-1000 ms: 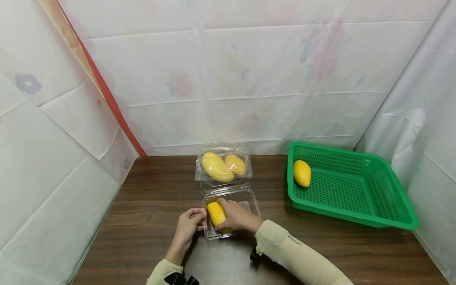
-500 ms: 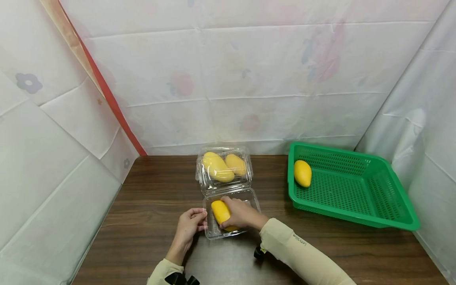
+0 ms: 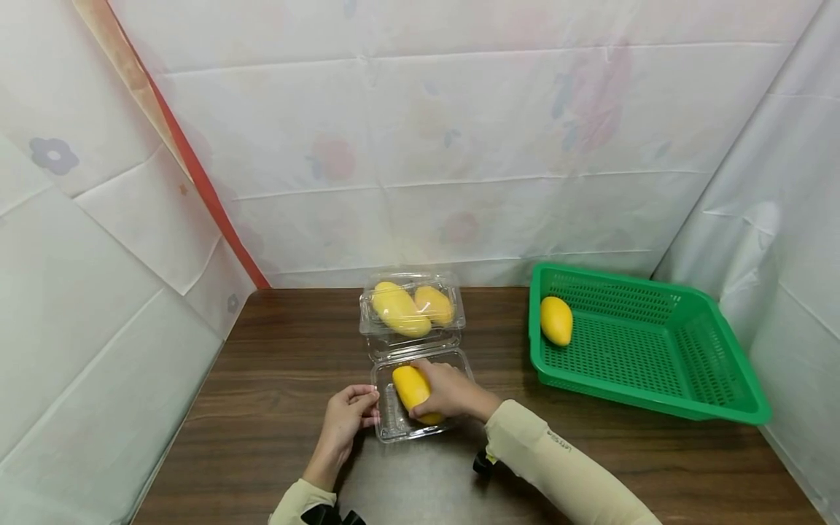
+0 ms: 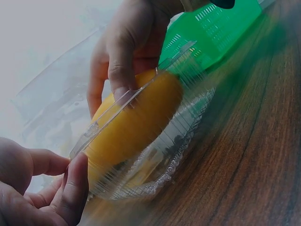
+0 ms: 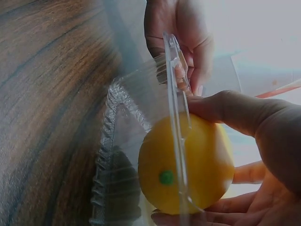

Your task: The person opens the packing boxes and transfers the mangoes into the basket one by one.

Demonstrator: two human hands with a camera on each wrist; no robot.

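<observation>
A clear plastic clamshell box (image 3: 394, 430) lies with its lid raised on the table, toward the person. My right hand (image 3: 449, 391) grips a yellow mango (image 3: 411, 386) inside its tray, thumb on the near side and fingers on the far side. In the right wrist view the mango (image 5: 188, 165) shows a green spot at its end, behind the clear wall. My left hand (image 3: 348, 419) pinches the tray's left rim between thumb and fingers, as the left wrist view of that hand (image 4: 42, 188) shows.
Behind the box, two mangoes (image 3: 400, 310) show through clear plastic by the back edge. A green basket (image 3: 646, 397) at the right holds one mango (image 3: 556, 321). Pale patterned sheets (image 3: 407, 146) hang at the back and sides of the brown table (image 3: 275, 394).
My right hand has moved the mango a little to the right within the tray. The left hand keeps its pinch on the rim. The lid tilted toward the person, then back.
</observation>
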